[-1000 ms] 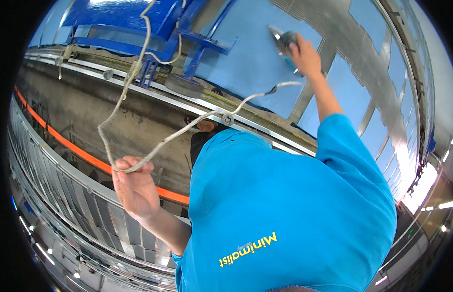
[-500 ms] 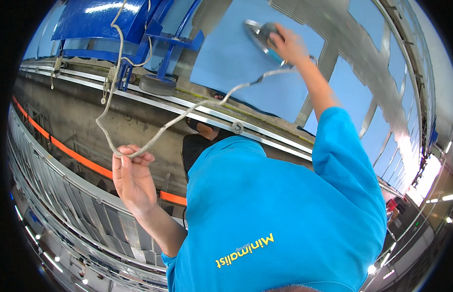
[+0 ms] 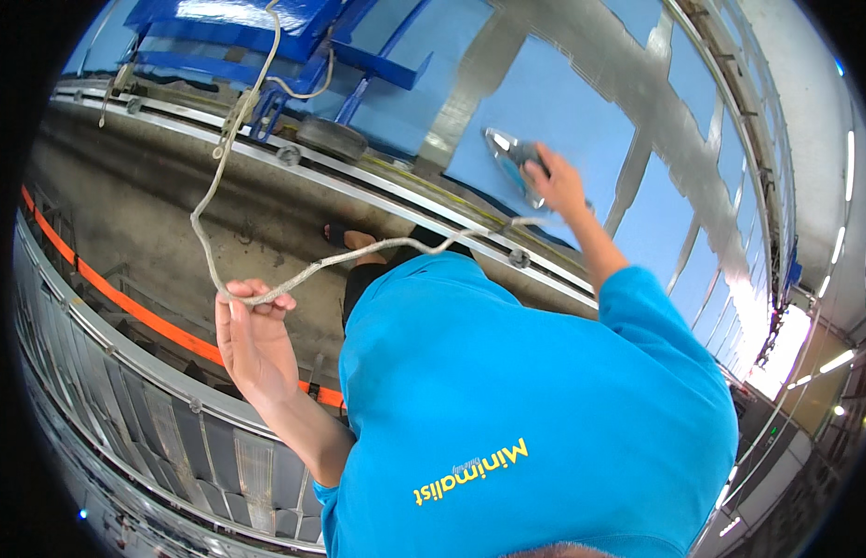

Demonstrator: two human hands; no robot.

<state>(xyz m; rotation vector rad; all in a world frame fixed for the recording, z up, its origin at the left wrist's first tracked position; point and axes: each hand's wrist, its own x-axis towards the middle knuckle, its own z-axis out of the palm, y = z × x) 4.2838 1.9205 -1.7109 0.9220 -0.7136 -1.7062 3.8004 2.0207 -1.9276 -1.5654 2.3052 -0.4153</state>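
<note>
Against blue panels [image 3: 563, 121], right hand [image 3: 556, 184] has slid the gripped iron [image 3: 512, 160] lower; left hand [image 3: 254, 337] still loosely hooks the cord [image 3: 266, 296].

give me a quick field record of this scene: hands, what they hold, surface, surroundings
left hand: raised, fingers curled around a loop of the cord
cord: pale, braided-looking, runs from the loop up toward the blue frame and across to the right hand
right hand: arm stretched out, gripping a shiny metal tool
metal tool: pressed flat on the blue fabric
blue fabric: spread wide, crossed by pale strips
metal rail: runs along the fabric's edge
orange stripe: on the floor side
</note>
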